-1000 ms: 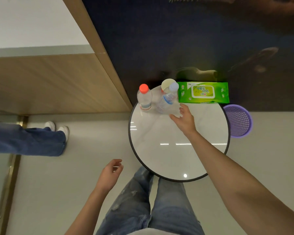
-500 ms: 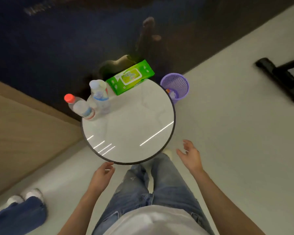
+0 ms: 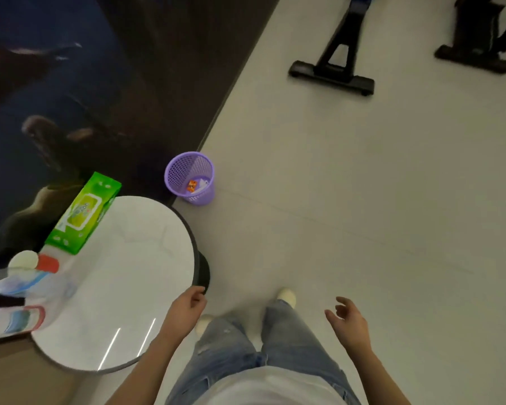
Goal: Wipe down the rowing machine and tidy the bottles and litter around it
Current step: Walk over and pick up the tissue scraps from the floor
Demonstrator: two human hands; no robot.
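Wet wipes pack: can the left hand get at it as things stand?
Probably yes. The left hand hangs empty by the table rim, and bare tabletop lies between it and the wet wipes pack at the far edge. The bottles stand off to the side of that line.

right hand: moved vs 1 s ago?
Yes. The right hand was over the table by the bottles. Now it hangs open, clear of the table, over the floor to its right.

bottles (image 3: 32,285) — clustered, blurred | green wipes pack (image 3: 84,213) — flat, just beside them
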